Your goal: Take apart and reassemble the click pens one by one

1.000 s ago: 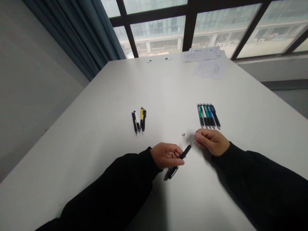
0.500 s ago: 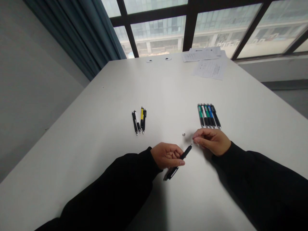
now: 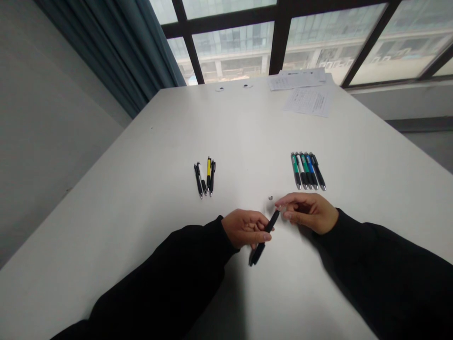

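Black pen [image 3: 264, 239] clamped in the left hand [image 3: 245, 228], right hand [image 3: 307, 213] open just beside its tip.

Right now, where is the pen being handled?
In the head view, the black pen sits between the hands, held by the left hand, its top near the right hand.

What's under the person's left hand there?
A black pen passes under the fingers of the left hand, which hide its middle. The white table lies below, but the patch directly under the palm is covered from view.
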The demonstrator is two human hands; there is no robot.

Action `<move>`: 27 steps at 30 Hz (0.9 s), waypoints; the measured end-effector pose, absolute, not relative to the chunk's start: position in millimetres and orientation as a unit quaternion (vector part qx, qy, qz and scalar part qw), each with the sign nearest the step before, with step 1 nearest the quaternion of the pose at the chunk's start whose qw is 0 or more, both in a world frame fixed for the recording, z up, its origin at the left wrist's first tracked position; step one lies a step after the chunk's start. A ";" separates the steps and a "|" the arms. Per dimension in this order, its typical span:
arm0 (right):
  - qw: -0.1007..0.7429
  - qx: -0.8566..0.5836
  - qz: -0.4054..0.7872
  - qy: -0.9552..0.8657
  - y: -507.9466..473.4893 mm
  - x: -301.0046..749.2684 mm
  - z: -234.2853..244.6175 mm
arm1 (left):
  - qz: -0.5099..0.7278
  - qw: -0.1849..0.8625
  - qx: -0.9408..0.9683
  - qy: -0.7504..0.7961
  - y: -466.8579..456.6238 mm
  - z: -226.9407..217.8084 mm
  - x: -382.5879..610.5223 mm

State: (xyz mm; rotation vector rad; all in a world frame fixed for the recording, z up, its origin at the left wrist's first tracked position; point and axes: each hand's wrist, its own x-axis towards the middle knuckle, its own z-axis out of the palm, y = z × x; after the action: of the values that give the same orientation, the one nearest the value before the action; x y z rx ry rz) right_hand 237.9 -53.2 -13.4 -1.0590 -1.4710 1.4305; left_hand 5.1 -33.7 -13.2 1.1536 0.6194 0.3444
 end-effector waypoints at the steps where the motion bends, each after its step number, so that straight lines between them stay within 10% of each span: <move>1: 0.401 -0.430 0.543 -0.600 -53.4 237.5 -13.7 | 0.160 0.779 0.534 0.288 -33.8 -12.9 4.8; 8: 0.368 -0.484 0.184 -0.772 -54.3 233.8 -14.0 | 0.183 0.824 0.477 0.243 -32.2 -11.3 2.3; 27: 0.298 -0.409 0.114 -0.855 -49.1 231.0 -21.2 | 0.184 0.841 0.476 0.178 -23.7 -9.0 -0.8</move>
State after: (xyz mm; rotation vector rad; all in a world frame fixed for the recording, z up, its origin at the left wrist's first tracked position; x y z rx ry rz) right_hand 231.0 -49.1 -21.2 -1.0877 -2.2709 0.3018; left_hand -0.8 -23.7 -9.0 1.0051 0.3759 0.3895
